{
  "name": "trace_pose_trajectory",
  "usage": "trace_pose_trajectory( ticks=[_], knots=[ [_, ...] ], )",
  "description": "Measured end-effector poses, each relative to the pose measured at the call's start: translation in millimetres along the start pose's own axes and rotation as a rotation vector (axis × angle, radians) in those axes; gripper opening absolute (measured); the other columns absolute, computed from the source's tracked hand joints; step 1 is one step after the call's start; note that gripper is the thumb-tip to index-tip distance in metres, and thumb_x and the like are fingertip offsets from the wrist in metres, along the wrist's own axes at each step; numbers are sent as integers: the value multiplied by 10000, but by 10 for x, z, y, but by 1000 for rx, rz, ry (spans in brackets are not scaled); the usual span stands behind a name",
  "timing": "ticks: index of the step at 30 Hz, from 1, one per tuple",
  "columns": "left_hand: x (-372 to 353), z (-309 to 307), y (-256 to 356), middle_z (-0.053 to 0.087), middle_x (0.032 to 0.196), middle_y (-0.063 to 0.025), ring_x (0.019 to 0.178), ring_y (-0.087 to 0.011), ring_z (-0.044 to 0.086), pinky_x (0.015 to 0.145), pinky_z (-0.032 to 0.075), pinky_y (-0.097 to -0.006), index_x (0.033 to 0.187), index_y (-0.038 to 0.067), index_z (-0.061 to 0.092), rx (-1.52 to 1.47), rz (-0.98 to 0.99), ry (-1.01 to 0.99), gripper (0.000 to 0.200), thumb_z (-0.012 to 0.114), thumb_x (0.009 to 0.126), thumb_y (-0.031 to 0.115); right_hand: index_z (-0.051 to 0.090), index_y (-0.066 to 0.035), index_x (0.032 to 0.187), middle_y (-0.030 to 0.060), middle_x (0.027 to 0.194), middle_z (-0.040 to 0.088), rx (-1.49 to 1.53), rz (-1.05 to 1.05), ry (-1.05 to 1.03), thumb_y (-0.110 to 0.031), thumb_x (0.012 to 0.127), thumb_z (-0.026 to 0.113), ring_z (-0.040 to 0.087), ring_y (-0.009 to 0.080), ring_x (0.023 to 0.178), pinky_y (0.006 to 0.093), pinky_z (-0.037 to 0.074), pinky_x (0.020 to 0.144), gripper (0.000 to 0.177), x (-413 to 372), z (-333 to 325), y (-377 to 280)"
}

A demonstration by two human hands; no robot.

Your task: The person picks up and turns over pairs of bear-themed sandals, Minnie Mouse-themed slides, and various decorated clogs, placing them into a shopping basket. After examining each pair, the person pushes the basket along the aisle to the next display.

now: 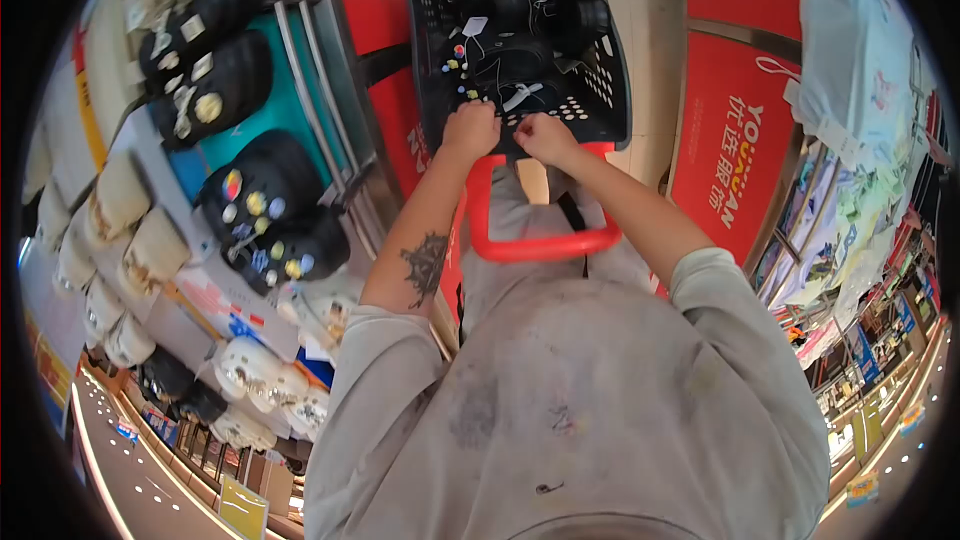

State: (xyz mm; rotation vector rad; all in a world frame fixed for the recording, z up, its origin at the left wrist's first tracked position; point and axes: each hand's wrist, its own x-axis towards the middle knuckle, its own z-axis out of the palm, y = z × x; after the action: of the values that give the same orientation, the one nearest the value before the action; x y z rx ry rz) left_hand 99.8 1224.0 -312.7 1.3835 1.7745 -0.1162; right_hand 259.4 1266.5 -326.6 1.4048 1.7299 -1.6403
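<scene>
In front of me stands a dark perforated shopping basket [619, 90] with a red handle [545, 246] folded toward my body. Inside lie several black clogs [512, 55], some with colourful charms and white paper tags [475, 26]. My left hand [473, 128] is closed at the near left end of the basket, beside a clog with charms. My right hand [545, 138] is curled into a loose fist at the near rim, close to a white tag [521, 96]. What either hand grips, if anything, is hidden by the fingers.
On the left, a shelf holds black clogs with charms [262, 202] and white clogs [258, 370]. Metal rails [308, 60] run along it. Red sign panels [733, 140] flank the aisle, and pale clothes [850, 50] hang at right. Tiled floor [645, 30] shows beside the basket.
</scene>
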Motion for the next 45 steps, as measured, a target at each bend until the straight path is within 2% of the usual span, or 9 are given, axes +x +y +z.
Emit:
trace_pose_trajectory(
  ticks=[9, 11, 15, 17, 25, 28, 35, 40, 45],
  knots=[
    [754, 366, -438, 573, 1124, -73, 1036, -278, 528, 836, 431, -411, 888, 60, 649, 322, 312, 138, 174, 568, 749, 125, 621, -3, 1030, 239, 903, 647, 16, 88, 179, -313, 736, 660, 630, 372, 885, 414, 497, 786, 428, 911, 672, 176],
    [764, 443, -438, 569, 1135, -55, 1089, -263, 490, 895, 366, -435, 921, 81, 663, 644, 237, 187, 200, 573, 752, 139, 612, 26, 955, 227, 806, 657, 2, 74, 237, -311, 731, 664, 658, 344, 770, 391, 517, 721, 409, 964, 780, 154],
    [826, 493, -433, 585, 1125, -64, 1118, -303, 477, 907, 340, -477, 950, 63, 690, 781, 171, 77, 234, 570, 772, 155, 591, 68, 874, 152, 593, 638, 204, 253, 187, -299, 778, 632, 641, 238, 500, 327, 517, 552, 382, 1267, 952, 316],
    [872, 464, -394, 603, 1096, -78, 1126, -320, 473, 913, 340, -475, 936, 61, 703, 765, 145, 41, 229, 572, 777, 161, 653, 27, 919, 274, 900, 633, 281, 414, 190, -398, 739, 640, 618, 408, 895, 448, 480, 799, 461, 1292, 969, 319],
    [652, 109, -110, 621, 1074, -61, 1116, -331, 467, 887, 364, -417, 937, 109, 715, 831, 320, -4, 223, 553, 802, 180, 644, 8, 906, 245, 893, 643, 342, 387, 245, -395, 787, 606, 618, 405, 894, 429, 479, 779, 421, 680, 670, 17],
    [408, -127, 132, 606, 921, -47, 934, -258, 511, 755, 410, -352, 846, 94, 699, 747, 334, 139, 164, 598, 735, 159, 636, -11, 929, 218, 882, 649, 234, 261, 214, -364, 785, 607, 628, 381, 876, 428, 479, 770, 382, 360, 411, -159],
    [-359, -981, 840, 606, 867, -49, 870, -262, 531, 705, 412, -344, 802, 81, 684, 558, 178, 424, 113, 614, 722, 119, 594, 32, 842, 233, 790, 636, 67, -72, 161, -288, 812, 593, 629, 371, 815, 432, 477, 708, 322, -809, -763, -857],
    [-1075, -1319, 1071, 572, 823, -79, 764, -302, 520, 668, 444, -393, 769, 45, 611, 154, 27, 757, 207, 705, 699, 215, 571, -25, 724, 145, 737, 567, -402, -498, 451, -305, 791, 644, 567, 349, 708, 438, 440, 668, 298, -1301, -1110, -1112],
    [-1760, -1489, 1161, 552, 807, -69, 744, -294, 509, 643, 434, -389, 765, 58, 591, 52, -112, 941, 226, 707, 707, 243, 583, -39, 754, 116, 730, 566, -559, -812, 484, -261, 749, 685, 529, 324, 667, 405, 428, 642, 244, -1676, -1241, -1674]
  ],
)
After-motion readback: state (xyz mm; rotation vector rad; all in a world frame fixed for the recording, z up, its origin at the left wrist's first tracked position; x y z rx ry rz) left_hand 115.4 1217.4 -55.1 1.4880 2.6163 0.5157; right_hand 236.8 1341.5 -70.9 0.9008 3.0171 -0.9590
